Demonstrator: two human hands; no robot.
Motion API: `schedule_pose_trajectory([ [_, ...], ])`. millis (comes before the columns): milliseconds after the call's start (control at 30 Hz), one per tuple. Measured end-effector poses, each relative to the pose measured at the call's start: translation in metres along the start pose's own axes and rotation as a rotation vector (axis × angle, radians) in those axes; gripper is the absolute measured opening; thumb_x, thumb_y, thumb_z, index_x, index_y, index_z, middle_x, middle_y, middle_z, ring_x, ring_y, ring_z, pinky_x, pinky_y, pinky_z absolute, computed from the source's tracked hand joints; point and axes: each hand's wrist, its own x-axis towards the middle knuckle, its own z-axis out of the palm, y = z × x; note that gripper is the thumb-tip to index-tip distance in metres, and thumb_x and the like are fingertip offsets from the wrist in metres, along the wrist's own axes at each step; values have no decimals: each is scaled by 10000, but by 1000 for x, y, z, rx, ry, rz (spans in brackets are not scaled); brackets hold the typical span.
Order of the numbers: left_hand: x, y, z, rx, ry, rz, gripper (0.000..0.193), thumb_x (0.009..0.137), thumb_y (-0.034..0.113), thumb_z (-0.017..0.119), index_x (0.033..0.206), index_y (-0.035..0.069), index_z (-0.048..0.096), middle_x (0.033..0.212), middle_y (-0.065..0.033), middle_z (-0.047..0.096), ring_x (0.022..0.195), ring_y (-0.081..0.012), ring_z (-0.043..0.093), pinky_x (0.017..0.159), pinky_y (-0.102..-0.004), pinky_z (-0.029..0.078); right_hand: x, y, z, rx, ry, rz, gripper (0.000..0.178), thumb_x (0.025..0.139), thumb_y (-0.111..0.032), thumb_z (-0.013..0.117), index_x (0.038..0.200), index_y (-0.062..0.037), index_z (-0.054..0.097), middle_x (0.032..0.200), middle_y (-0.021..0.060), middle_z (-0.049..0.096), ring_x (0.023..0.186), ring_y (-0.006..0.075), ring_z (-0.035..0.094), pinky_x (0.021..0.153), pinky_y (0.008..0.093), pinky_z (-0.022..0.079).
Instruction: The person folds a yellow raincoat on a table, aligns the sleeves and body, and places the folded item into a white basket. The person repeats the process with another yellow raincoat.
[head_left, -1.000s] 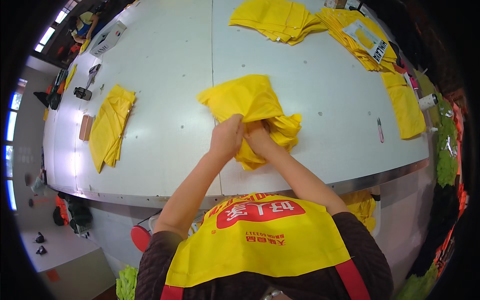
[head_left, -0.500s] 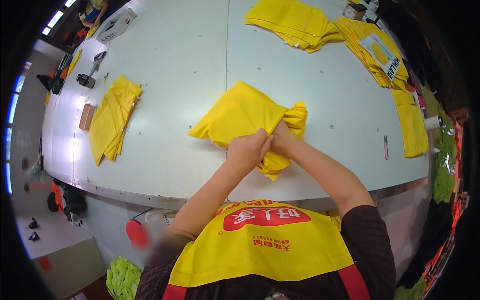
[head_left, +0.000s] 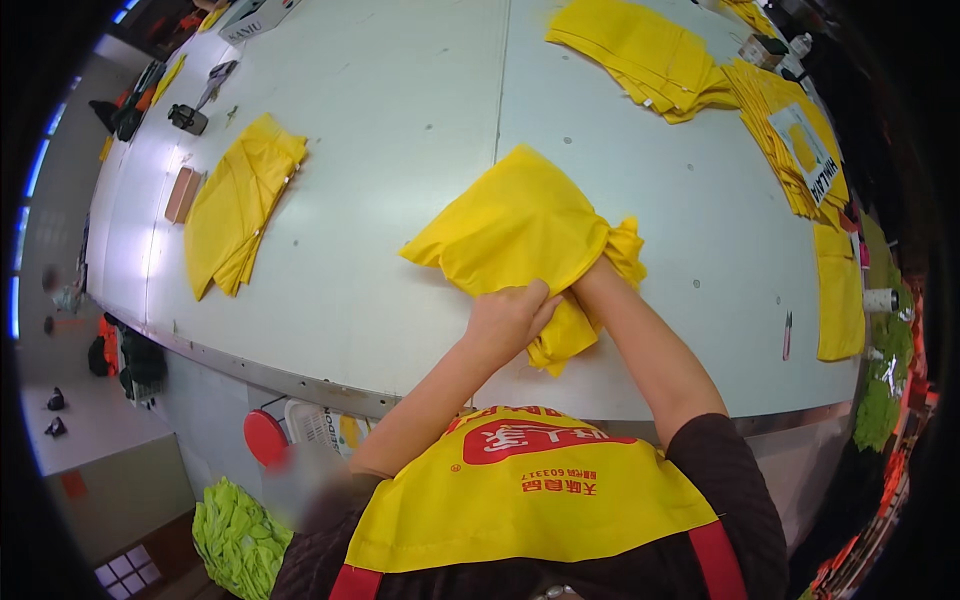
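A yellow cloth bag (head_left: 520,220) is bunched up in front of me on the table, its far part puffed out to a corner. My left hand (head_left: 512,318) pinches the near edge of its opening, fingers closed on the cloth. Into that opening goes my right hand (head_left: 594,286), sunk to the wrist with its fingers hidden by the fabric. Loose folds of the bag hang below the hands and bulge out to the right of my right wrist.
On the pale table (head_left: 390,200) lie yellow cloth pieces (head_left: 245,205) at left and a yellow stack (head_left: 640,50) at the far right. More yellow pieces (head_left: 785,135) sit beyond snips (head_left: 787,335). A brown block (head_left: 182,195) and a dark jar (head_left: 187,119) stand at left.
My right hand has gone deeper into the bag, and my left hand has shifted slightly along its edge. The bag's far part has puffed up more. The whole view has turned a little.
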Motion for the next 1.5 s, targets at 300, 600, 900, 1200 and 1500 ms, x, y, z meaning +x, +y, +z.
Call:
schedule_pose_trajectory([
  [300, 1, -16, -3, 81, 116, 47, 278, 827, 285, 640, 695, 98, 482, 526, -77, 524, 461, -241, 540, 417, -342, 410, -1, 4, 44, -301, 42, -123, 413, 862, -269, 493, 1244, -116, 458, 1301, 100, 464, 1200, 253, 426, 986, 348, 349],
  [600, -4, -18, 3, 2, 74, 188, 271, 824, 261, 634, 697, 95, 460, 526, -74, 522, 475, -253, 547, 416, -348, 407, -50, -13, 66, -936, -76, -262, 425, 851, -275, 506, 1242, -113, 468, 1305, 102, 463, 1205, 266, 420, 994, 359, 337],
  [900, -16, 1, 17, 21, 182, 69, 258, 824, 244, 633, 707, 80, 473, 563, -99, 547, 489, -268, 550, 430, -361, 414, -60, -16, 71, -1028, -152, -312, 437, 841, -282, 519, 1240, -111, 478, 1308, 105, 462, 1210, 278, 415, 1002, 371, 326],
  [1200, -38, 1, 10, 72, 140, -146, 191, 813, 233, 641, 824, 75, 535, 629, -109, 587, 566, -286, 592, 482, -381, 448, -48, -27, 20, -1467, -261, -563, 448, 831, -289, 532, 1239, -108, 488, 1312, 108, 460, 1215, 290, 409, 1010, 382, 314],
  [1500, -35, -13, 2, 95, -203, -517, 320, 790, 169, 605, 1080, 127, 475, 901, -135, 629, 815, -338, 611, 662, -440, 477, -84, -44, -26, -1240, -82, -324, 593, 716, -447, 632, 1191, -102, 542, 1249, 121, 523, 1153, 298, 471, 967, 412, 358],
])
